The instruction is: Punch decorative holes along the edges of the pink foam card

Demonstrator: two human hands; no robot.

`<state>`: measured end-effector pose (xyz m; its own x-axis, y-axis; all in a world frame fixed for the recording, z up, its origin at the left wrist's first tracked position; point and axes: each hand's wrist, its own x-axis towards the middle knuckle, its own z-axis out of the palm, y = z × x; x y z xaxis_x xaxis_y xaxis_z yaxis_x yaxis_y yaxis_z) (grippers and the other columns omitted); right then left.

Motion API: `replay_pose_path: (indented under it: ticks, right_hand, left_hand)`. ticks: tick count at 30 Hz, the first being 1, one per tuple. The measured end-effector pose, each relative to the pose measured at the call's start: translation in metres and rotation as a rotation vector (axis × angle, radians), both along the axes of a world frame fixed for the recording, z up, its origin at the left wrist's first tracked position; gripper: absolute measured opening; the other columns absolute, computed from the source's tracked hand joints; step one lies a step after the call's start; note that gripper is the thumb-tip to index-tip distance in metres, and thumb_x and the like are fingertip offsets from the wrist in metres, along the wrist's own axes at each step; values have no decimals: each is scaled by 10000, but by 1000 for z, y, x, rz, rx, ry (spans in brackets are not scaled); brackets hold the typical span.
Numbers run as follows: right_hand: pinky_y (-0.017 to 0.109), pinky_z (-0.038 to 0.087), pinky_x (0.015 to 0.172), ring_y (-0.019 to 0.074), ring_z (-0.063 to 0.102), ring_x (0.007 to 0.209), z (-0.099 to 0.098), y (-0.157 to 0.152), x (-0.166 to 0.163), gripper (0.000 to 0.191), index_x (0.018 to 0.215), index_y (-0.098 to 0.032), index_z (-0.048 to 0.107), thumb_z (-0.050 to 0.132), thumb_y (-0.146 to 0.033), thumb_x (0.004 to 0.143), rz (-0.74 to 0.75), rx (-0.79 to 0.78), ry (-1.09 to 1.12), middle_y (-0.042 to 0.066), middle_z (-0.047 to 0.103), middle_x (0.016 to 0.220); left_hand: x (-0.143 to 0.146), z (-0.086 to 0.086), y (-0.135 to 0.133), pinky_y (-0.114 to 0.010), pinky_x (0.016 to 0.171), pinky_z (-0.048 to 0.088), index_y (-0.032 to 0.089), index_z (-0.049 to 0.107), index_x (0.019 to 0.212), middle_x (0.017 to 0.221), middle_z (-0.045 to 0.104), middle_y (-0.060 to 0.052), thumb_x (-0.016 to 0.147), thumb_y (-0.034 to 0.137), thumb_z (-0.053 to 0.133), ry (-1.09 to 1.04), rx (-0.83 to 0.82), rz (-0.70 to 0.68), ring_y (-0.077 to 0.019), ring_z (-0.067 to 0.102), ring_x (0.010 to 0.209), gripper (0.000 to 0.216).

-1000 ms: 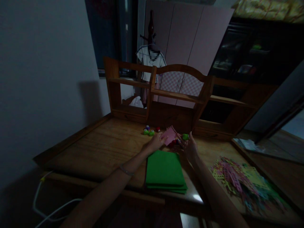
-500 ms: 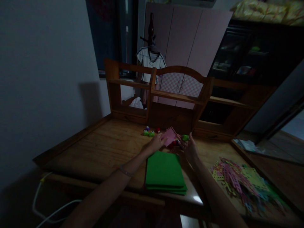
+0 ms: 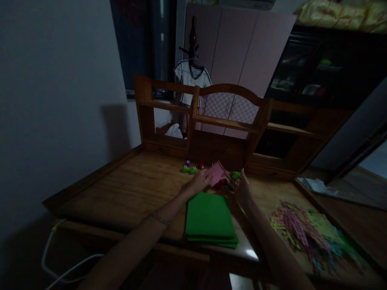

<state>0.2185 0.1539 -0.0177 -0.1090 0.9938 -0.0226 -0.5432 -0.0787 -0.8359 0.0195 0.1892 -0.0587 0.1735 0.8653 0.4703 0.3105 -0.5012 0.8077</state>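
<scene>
My left hand (image 3: 198,182) pinches a small pink paper sheet (image 3: 215,173) with a punched, notched edge, held up over the wooden desk (image 3: 127,189). My right hand (image 3: 242,186) is closed on a small green craft punch (image 3: 236,175) right beside the sheet's right edge. A stack of green sheets (image 3: 209,218) lies on the desk just in front of both hands. A red item shows dimly under the pink sheet, too dark to name.
Three small punches, green, purple and red (image 3: 191,166), sit behind my left hand. A heap of punched paper scraps (image 3: 305,229) lies at the right. A wooden shelf hutch (image 3: 223,121) stands at the desk's back. A white cable (image 3: 57,262) hangs at the lower left.
Both hands stay nearly in place; the pink sheet and the green punch have shifted only slightly, the punch staying close at the sheet's edge.
</scene>
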Motion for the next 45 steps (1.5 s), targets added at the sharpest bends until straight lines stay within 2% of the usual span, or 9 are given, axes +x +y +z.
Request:
replay_pose_path:
  ticks: [3,8,16,24,37,45]
  right_hand:
    - [269,567,564,199,687,774,2,-2,-2,373,822,-224,630,462,-550,888,24,-23,8,47,700,980]
    - [289,563,543,164,670,634,6,-7,-3,387,875,-208,635,453,-550,891,95,-71,-11,54,679,1054]
    - [285,559,612,161,668,689,4,-5,-3,376,859,-211,636,459,-541,891,88,-29,-22,53,663,1092]
    - [303,554,588,173,659,706,7,-9,-6,402,875,-220,648,436,-561,891,68,-28,-26,50,674,1060]
    - [340,557,639,229,655,899,4,-5,-5,419,878,-246,643,446,-616,861,68,6,-68,39,669,1071]
    - [335,564,626,214,670,825,4,-5,-3,403,847,-224,636,461,-587,866,85,-11,-67,52,664,1087]
  left_hand:
    - [0,-1,1,-299,730,497,112,618,1095,993,672,-109,848,407,535,-7,-1,-11,-206,624,840,393]
    - [0,1,0,-304,757,491,106,634,1062,996,667,-114,847,403,539,25,40,15,-202,620,845,379]
    - [0,0,0,-295,737,488,94,621,1079,994,666,-121,842,409,546,-5,20,6,-204,620,829,401]
    - [-1,1,0,-274,677,478,101,633,1073,925,675,-103,850,415,529,36,17,9,-195,610,786,399]
    - [-1,1,0,-263,656,468,101,640,1051,931,671,-107,853,428,517,52,7,-5,-195,610,788,402]
    - [0,1,-1,-273,662,479,104,637,1064,930,672,-105,846,421,530,46,2,10,-197,612,779,399]
